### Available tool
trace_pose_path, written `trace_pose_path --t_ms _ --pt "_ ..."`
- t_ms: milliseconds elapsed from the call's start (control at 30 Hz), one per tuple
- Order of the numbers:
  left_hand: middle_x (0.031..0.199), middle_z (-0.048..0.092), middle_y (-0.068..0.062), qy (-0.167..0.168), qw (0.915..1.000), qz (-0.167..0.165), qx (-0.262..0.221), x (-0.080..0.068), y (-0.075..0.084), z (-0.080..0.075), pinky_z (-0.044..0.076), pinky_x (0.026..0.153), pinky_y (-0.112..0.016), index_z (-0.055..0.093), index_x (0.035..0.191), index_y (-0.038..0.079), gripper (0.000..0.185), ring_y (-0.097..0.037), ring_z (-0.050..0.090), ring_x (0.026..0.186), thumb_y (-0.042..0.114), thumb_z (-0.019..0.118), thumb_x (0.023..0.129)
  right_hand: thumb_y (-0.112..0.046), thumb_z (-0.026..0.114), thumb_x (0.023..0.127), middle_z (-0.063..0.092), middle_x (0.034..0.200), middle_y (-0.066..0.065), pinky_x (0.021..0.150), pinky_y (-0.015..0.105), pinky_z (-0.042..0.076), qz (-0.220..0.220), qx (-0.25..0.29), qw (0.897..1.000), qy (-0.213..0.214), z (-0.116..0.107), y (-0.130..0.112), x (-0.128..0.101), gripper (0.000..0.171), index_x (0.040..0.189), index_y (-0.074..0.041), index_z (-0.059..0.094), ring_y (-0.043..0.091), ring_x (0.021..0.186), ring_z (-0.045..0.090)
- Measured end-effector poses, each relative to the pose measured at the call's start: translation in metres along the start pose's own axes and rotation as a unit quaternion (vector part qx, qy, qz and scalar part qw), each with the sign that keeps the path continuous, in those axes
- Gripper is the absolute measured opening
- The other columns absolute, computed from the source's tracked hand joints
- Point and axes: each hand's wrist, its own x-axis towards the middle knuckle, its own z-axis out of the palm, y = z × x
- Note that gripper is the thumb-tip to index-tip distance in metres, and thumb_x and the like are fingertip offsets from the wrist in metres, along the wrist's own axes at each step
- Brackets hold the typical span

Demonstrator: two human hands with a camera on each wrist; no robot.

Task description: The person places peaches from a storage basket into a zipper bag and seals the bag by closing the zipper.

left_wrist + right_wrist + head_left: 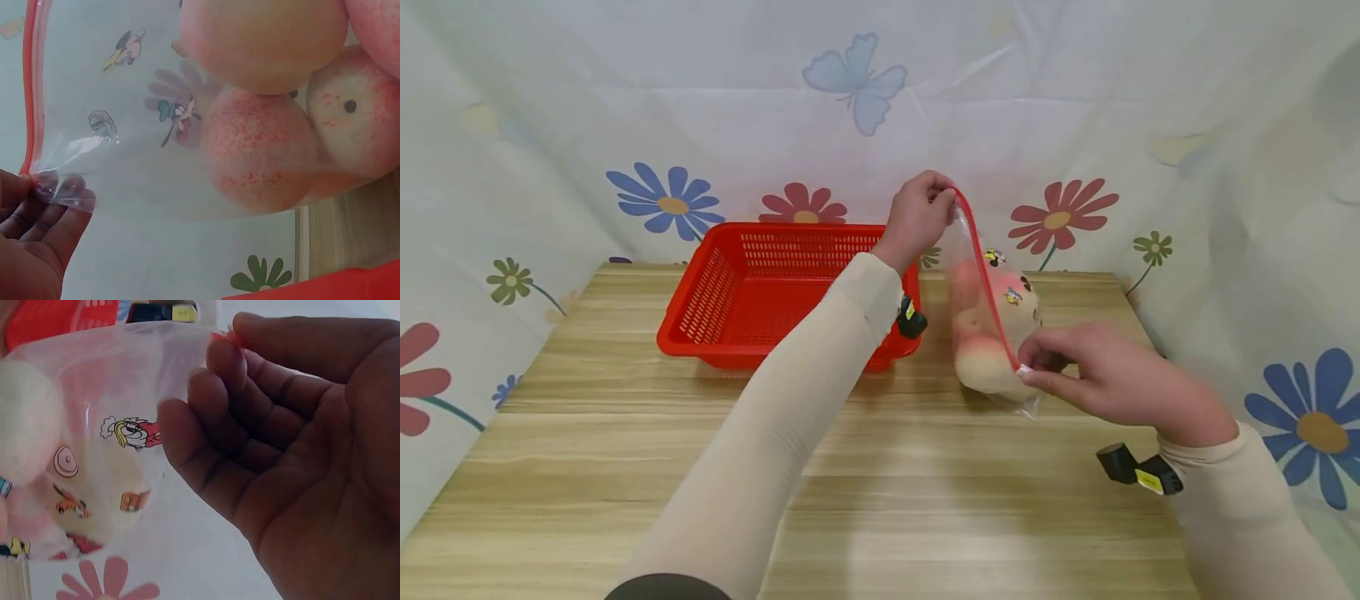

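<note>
Red plastic, slotted all over, made up the basket (752, 287) at the left of the wooden table (625, 467), close to the flowered cloth (535, 125) that hung behind it and at both sides. Just right of the basket, the left hand (917, 218) was raised above the table, its fingers curled and pinching the far top corner of a clear bag (992, 333) at its red zip strip (985, 283). In the left wrist view the fingertips (59, 206) nipped the corner of the film just beneath the strip.

Three peaches (262, 156), pale with pink blush, filled the bag and showed through film printed with small cartoon figures. The bag's bottom seemed to rest on the table beside the basket's right end, its zip edge stretched on a slant between the two hands.

Further right and lower, the right hand (1105, 379) held the near end of the strip, thumb and forefinger pinched on it. In the right wrist view the other fingers (219, 425) lay loosely bent against the film. Both arms wore beige sleeves (805, 392), each with a small black device (1138, 471) at the wrist.
</note>
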Motion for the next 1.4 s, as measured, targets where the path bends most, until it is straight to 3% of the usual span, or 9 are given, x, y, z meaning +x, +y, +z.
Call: trace_pose_path --t_ms 167,333,533,700,967,1100,1233,1333,1400 --pt "0.103 0.064 -0.002 -0.014 0.9987 0.041 -0.026 -0.004 0.003 -0.001 0.054 0.086 -0.022 0.057 0.112 0.015 0.016 -0.016 0.06 0.095 0.024 0.053 0.099 -0.017 0.065 0.092 0.058 0.078 -0.02 0.063 0.019 0.048 -0.026 0.032 0.999 -0.027 -0.002 0.002 0.019 0.006 0.093 -0.023 0.066 -0.004 0.067 0.052" --pt "0.103 0.064 -0.005 -0.023 0.9964 0.065 -0.049 -0.005 0.001 -0.004 0.054 0.089 -0.021 0.057 0.111 0.012 0.015 -0.016 0.062 0.095 0.019 0.053 0.099 -0.01 0.067 0.09 0.062 0.081 -0.014 0.065 0.023 0.05 -0.019 -0.026 0.999 0.031 -0.016 0.013 0.049 0.011 0.095 -0.019 0.068 0.001 0.07 0.055" --pt "0.105 0.063 -0.006 -0.039 0.9951 0.058 -0.069 -0.004 -0.004 -0.009 0.054 0.09 -0.021 0.056 0.111 0.012 0.014 -0.02 0.062 0.099 0.018 0.052 0.099 0.006 0.06 0.088 0.069 0.099 0.002 0.079 0.038 0.055 -0.023 -0.09 0.993 0.079 -0.026 0.035 0.087 0.024 0.101 -0.011 0.07 0.018 0.092 0.063" --pt "0.104 0.063 -0.006 -0.057 0.9943 0.05 -0.075 -0.004 -0.005 -0.012 0.053 0.093 -0.023 0.055 0.111 0.013 0.013 -0.028 0.06 0.107 0.018 0.05 0.1 0.009 0.051 0.088 0.066 0.118 0.011 0.088 0.045 0.053 -0.025 -0.144 0.987 0.063 -0.032 0.05 0.114 0.033 0.108 -0.008 0.071 0.029 0.108 0.062" --pt "0.102 0.065 -0.005 -0.062 0.9945 0.052 -0.067 -0.004 -0.009 -0.016 0.052 0.094 -0.027 0.055 0.112 0.013 0.015 -0.028 0.059 0.105 0.02 0.051 0.1 -0.001 0.068 0.086 0.068 0.117 0.013 0.097 0.049 0.049 -0.033 -0.182 0.983 0.021 -0.042 0.054 0.136 0.018 0.102 -0.006 0.074 0.032 0.11 0.062" --pt "0.106 0.066 -0.002 -0.054 0.9963 0.05 -0.044 -0.007 -0.01 -0.018 0.053 0.089 -0.024 0.057 0.116 0.016 0.018 -0.025 0.061 0.104 0.022 0.054 0.099 -0.003 0.071 0.085 0.07 0.108 0.012 0.094 0.047 0.051 -0.041 -0.188 0.981 0.016 -0.042 0.051 0.139 0.015 0.099 -0.006 0.075 0.03 0.103 0.064" --pt "0.116 0.065 0.001 -0.031 0.998 0.054 0.013 -0.012 -0.012 -0.02 0.054 0.087 -0.023 0.058 0.123 0.018 0.027 -0.017 0.061 0.104 0.026 0.058 0.097 -0.003 0.072 0.084 0.07 0.1 0.012 0.091 0.045 0.053 -0.043 -0.193 0.98 0.017 -0.041 0.049 0.142 0.013 0.097 -0.005 0.075 0.029 0.095 0.065" --pt "0.11 0.065 0.002 -0.017 0.9973 0.048 0.053 -0.021 -0.014 -0.023 0.055 0.081 -0.022 0.061 0.115 0.018 0.022 -0.014 0.06 0.096 0.028 0.06 0.096 -0.003 0.072 0.084 0.069 0.097 0.012 0.089 0.045 0.053 -0.038 -0.196 0.98 0.016 -0.041 0.049 0.143 0.013 0.097 -0.004 0.075 0.029 0.093 0.064" --pt "0.097 0.066 0.0 -0.029 0.9965 0.04 0.067 -0.031 -0.014 -0.024 0.056 0.074 -0.023 0.063 0.102 0.017 0.016 -0.016 0.06 0.086 0.03 0.061 0.095 -0.003 0.071 0.084 0.068 0.097 0.013 0.088 0.045 0.053 -0.033 -0.195 0.98 0.012 -0.041 0.048 0.144 0.013 0.097 -0.004 0.075 0.029 0.092 0.063"
